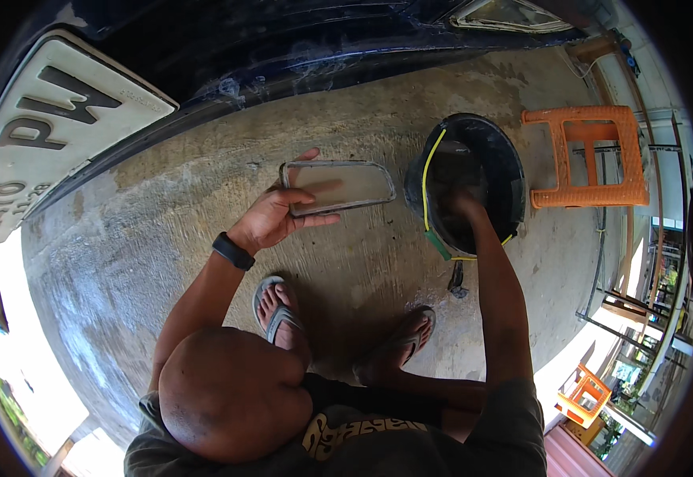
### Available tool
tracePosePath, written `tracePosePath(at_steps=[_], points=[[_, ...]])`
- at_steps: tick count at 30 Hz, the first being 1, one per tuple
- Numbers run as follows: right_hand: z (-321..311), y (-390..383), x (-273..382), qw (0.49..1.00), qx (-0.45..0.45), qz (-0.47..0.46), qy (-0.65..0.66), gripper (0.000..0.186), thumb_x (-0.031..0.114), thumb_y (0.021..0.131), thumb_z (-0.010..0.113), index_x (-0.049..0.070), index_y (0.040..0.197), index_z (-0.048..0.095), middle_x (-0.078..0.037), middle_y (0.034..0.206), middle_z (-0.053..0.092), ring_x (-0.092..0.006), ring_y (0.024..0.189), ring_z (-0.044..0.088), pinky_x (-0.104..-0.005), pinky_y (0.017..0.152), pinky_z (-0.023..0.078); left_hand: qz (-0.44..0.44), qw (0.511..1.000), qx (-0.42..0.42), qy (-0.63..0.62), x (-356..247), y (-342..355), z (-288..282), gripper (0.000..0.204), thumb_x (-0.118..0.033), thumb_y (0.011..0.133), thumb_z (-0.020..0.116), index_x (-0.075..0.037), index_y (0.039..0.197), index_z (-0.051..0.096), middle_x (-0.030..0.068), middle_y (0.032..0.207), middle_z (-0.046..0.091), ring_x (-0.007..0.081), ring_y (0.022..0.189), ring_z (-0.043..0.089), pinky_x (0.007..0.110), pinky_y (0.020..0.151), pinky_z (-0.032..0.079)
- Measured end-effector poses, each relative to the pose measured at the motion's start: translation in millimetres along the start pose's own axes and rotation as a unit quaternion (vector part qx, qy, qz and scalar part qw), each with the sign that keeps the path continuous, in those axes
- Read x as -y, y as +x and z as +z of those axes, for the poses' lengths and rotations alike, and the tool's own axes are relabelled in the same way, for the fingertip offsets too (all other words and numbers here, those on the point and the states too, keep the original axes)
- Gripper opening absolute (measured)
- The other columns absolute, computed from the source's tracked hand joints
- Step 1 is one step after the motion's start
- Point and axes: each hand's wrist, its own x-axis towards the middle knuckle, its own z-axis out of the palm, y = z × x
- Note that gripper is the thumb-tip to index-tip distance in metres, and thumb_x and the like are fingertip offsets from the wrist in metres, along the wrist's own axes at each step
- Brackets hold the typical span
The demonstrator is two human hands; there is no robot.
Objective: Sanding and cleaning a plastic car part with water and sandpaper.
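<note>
My left hand [271, 211] grips a thin, see-through rectangular panel [354, 181] with rounded corners and a dark edge, held level above the concrete floor, fingers showing behind it and thumb over it. My right hand [464, 203] reaches down into a black bucket [505, 159] with a yellow handle and green grip. Its fingers are hidden in the dark inside, so what they touch cannot be made out. The bucket stands to the right of the panel.
A dark blue vehicle [315, 44] with a white number plate [84, 135] spans the top and upper left. An orange stool [625, 159] is right of the bucket, another [581, 397] lower right. A small dark item [458, 278] lies below the bucket. My sandalled feet [279, 314] are on the concrete [346, 262].
</note>
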Motion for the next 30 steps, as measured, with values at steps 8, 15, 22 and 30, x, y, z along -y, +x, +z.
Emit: tracePosePath(at_steps=[8, 15, 22, 30], points=[[-46, -139, 222, 0.785, 0.063, -0.135, 0.602, 0.027, 0.020, 0.100, 0.058, -0.005, 0.106, 0.065, -0.015, 0.098, 0.070, -0.0248, 0.086, 0.069, -0.0387, 0.079, 0.057, -0.014, 0.994, -0.037, -0.099, 8, 15, 14, 0.055, -0.041, 0.099, 0.054, -0.016, 0.144, 0.037, 0.0193, 0.146, 0.046, 0.0376, 0.131, 0.051, 0.058, 0.102, 0.051], [43, -126, 269, 0.856, -0.439, -0.261, -0.079, 0.041, 0.022, 0.102, 0.049, -0.008, 0.129, 0.057, -0.022, 0.139, 0.055, -0.0368, 0.136, 0.047, -0.0505, 0.116, 0.032, 0.043, 0.992, -0.066, -0.100, 25, 30, 20, 0.057, -0.048, 0.098, 0.042, -0.005, 0.134, 0.053, 0.0140, 0.130, 0.062, 0.0276, 0.123, 0.059, 0.040, 0.101, 0.050], [59, -120, 285, 0.868, -0.410, -0.264, -0.089, 0.046, 0.028, 0.101, 0.049, -0.005, 0.132, 0.056, -0.020, 0.142, 0.054, -0.0308, 0.136, 0.048, -0.0491, 0.118, 0.029, 0.067, 0.982, -0.125, -0.126, 30, 28, 4, 0.054, -0.045, 0.097, 0.041, -0.005, 0.129, 0.058, 0.0100, 0.123, 0.066, 0.0244, 0.116, 0.063, 0.036, 0.103, 0.047], [58, -105, 278, 0.854, -0.397, -0.336, -0.014, 0.036, 0.021, 0.097, 0.057, -0.003, 0.125, 0.061, -0.015, 0.138, 0.054, -0.0322, 0.129, 0.051, -0.0474, 0.110, 0.041, 0.052, 0.984, -0.114, -0.124, 35, 22, 11, 0.051, -0.044, 0.099, 0.043, -0.005, 0.130, 0.056, 0.0086, 0.124, 0.065, 0.0230, 0.113, 0.063, 0.036, 0.100, 0.049]])
